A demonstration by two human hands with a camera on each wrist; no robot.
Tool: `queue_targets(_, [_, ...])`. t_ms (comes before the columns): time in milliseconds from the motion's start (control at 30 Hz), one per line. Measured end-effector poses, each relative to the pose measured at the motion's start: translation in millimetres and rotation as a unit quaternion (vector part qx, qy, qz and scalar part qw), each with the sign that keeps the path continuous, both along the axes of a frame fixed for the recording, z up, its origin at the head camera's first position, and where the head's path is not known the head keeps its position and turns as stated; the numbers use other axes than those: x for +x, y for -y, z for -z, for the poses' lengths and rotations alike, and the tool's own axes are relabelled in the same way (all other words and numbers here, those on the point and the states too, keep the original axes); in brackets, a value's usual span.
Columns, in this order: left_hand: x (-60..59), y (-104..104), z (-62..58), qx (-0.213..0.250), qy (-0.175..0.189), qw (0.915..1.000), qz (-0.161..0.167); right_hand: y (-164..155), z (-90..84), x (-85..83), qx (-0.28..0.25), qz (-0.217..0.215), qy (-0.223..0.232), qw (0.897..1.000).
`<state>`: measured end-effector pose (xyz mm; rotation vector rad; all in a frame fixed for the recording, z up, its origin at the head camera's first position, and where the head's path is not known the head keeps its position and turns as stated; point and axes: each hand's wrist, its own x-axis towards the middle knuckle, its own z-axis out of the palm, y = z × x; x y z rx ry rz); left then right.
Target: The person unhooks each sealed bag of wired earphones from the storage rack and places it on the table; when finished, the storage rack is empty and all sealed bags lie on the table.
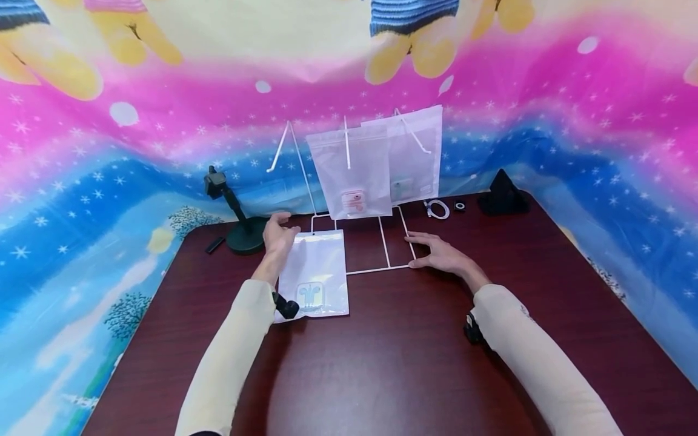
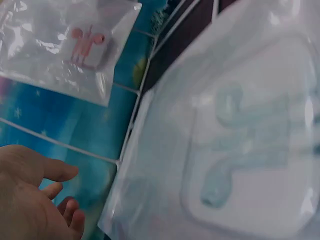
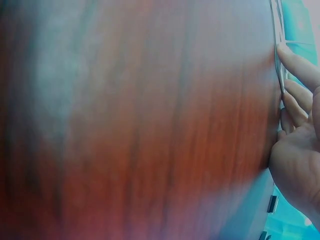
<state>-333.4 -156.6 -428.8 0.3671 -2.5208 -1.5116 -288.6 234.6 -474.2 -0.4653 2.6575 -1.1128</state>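
The left hand [image 1: 279, 235] hovers with relaxed, spread fingers just past the top edge of a flat, frosted plastic pouch holding pale blue earphones in a white tray [image 1: 314, 275]; it grips nothing, and the left wrist view shows its fingers [image 2: 55, 172] apart from the pouch edge. The pouch lies on the dark reddish-brown wooden surface [image 1: 403, 351], touching the front left corner of a white wire display rack [image 1: 382, 242].

The right hand [image 1: 443, 254] rests flat, fingers straight, pressing the rack's base frame at its right front corner; the right wrist view shows fingertips [image 3: 295, 62] against the thin wire.

On the rack's upright hooks hang two more frosted pouches, one with pink earphones [image 1: 351, 172] and one behind it to the right [image 1: 417, 151]. Farther out stand a black phone stand on a round base [image 1: 237, 212], a coiled white cable [image 1: 438, 209] and a black cone-shaped object [image 1: 503, 194].

The risk, as I judge it: the rack is light and thin, so if the right hand's pressure slips, a nudge from the left could tip it and shed the hanging pouches. The slick pouch could also slide on the polished surface rather than lift.
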Motion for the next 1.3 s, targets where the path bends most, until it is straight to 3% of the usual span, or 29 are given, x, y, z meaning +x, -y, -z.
queue_targets(233, [-4.3,-14.7,1.5,-0.042,0.014,0.996,0.077,0.7,-1.7,1.7,-0.001,-0.001,-0.002,1.0])
queue_targets(467, [-10.6,-15.4,10.3,-0.039,0.022,0.9964,0.071,1.1,-0.2,2.5,-0.006,0.006,0.0,1.0])
queue_targets(667, [-12.8,-15.0,7.6,-0.024,0.017,0.9967,0.075,0.9,0.7,3.9,-0.006,0.007,0.0,1.0])
queue_targets(767, [-14.0,-17.2,-4.2,0.005,0.01,0.9965,0.082,1.6,0.2,2.4,-0.005,0.006,-0.002,1.0])
queue_targets(900, [-19.4,-23.7,-31.7,0.045,-0.028,0.9921,0.114,2.6,0.9,1.4,0.0,0.003,-0.004,1.0])
queue_targets(1167, [-34.4,-40.5,-90.5,0.108,-0.149,0.968,0.17,2.1,0.7,2.4,-0.008,0.0,-0.003,1.0])
queue_targets(1300, [-35.0,-49.1,-109.0,0.123,-0.175,0.9604,0.179,1.8,0.1,2.3,-0.005,0.003,-0.005,1.0])
